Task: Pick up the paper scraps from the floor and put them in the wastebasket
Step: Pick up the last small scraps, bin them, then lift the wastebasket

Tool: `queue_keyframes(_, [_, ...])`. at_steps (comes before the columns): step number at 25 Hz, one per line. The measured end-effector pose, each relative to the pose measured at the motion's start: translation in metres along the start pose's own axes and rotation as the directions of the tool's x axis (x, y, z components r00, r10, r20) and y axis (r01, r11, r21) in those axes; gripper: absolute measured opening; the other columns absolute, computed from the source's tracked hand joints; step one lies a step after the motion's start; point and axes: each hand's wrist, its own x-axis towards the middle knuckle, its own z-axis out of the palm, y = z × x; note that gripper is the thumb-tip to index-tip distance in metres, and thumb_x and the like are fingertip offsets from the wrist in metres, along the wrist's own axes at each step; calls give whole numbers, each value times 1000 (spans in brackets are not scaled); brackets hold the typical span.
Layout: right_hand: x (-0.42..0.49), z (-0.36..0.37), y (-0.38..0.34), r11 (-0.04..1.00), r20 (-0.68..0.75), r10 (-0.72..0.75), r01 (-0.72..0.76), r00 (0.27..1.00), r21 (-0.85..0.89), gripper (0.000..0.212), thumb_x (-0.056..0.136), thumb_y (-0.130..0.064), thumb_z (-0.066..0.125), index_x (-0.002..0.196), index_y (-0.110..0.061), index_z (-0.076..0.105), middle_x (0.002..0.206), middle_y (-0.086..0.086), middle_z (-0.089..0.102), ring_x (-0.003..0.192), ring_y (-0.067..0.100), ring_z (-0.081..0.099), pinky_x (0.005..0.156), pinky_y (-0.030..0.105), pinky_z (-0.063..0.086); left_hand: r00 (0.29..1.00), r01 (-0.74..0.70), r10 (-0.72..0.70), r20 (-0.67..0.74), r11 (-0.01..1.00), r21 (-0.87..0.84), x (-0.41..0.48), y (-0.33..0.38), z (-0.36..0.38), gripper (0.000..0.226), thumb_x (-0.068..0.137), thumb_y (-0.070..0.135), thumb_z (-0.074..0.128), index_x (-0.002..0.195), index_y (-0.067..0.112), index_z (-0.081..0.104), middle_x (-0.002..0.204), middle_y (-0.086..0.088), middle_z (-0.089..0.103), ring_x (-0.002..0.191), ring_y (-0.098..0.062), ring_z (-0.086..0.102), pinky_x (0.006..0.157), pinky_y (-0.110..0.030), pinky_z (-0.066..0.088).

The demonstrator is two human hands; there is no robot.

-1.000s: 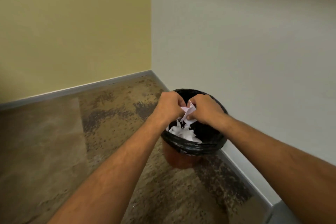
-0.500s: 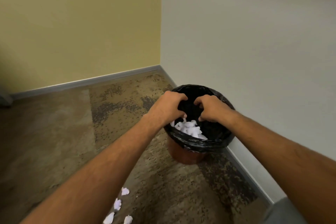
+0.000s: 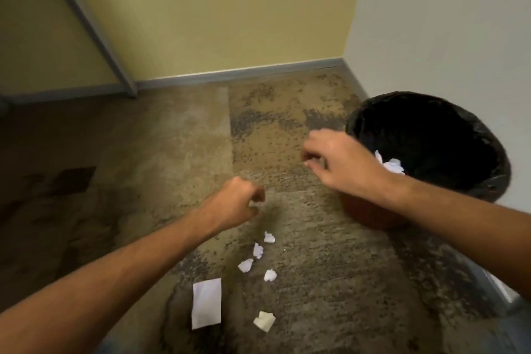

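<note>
Currently your left hand [image 3: 238, 201] is curled tight above the carpet [image 3: 172, 152]; can't tell if it holds anything. Right hand [image 3: 342, 161] is loosely curled and empty, beside the wastebasket [image 3: 501, 169]. Paper scraps [image 3: 258, 250] lie just nearer you than the left hand.

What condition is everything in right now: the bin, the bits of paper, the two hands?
wastebasket, upright, black liner, open top.
binned scraps, lying inside the wastebasket.
small scraps, four, crumpled, on the carpet.
flat sheet, lying flat on the carpet.
folded piece, crumpled, on the carpet.
left hand, fingers curled; contents unclear.
right hand, loosely curled, nothing visibly held.
</note>
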Motion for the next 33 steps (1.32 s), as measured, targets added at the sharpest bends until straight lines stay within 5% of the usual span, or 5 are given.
queue_keyframes(3, [-7, 77, -36, 1000, 350, -13, 5, 937, 23, 15, 94, -11, 70, 106, -19, 67, 104, -2, 63, 98, 19, 65, 80, 29, 53, 976, 2, -40, 213, 985, 175, -43, -32, 52, 26, 93, 14, 71, 118, 12, 75, 112, -10, 77, 103, -28, 75, 85, -39, 61])
queue_keyframes(9, [20, 126, -88, 931, 901, -92, 357, 424, -73, 96, 87, -26, 88, 164, -16, 32, 160, 14, 41, 143, 33, 49, 112, 42, 47, 883, -136, -112, 455, 868, 478, -97, -67, 32, 67, 95, 26, 77, 154, 13, 50, 139, -10, 57, 112, -30, 70, 85, -38, 61])
queue_keyframes(15, [114, 89, -86, 957, 752, -89, 265, 653, -117, 86, 82, -43, 90, 155, -19, 50, 152, 9, 56, 140, 28, 54, 114, 40, 47, 951, 274, -300, 71, 929, 247, -115, -129, -107, 59, 92, 33, 82, 145, 24, 58, 138, -1, 67, 115, -14, 66, 94, -28, 57])
queue_keyframes(22, [0, 231, -80, 977, 724, 204, -184, 659, -108, 136, 53, -79, 89, 161, -28, 24, 168, 23, 19, 150, 52, 33, 114, 63, 47, 873, 343, -357, 332, 934, 100, -140, -94, 119, 108, 71, 62, 90, 160, 24, 43, 153, -9, 52, 132, -31, 60, 103, -46, 57])
queue_keyframes(33, [-25, 263, -109, 981, 681, 57, 86, 730, -174, 69, 89, -44, 83, 143, -21, 47, 147, 17, 40, 135, 40, 45, 101, 51, 59, 895, 257, -353, 272, 908, 331, -147, -54, 165, 101, 86, 39, 86, 165, 19, 27, 159, -14, 37, 135, -40, 50, 103, -45, 55])
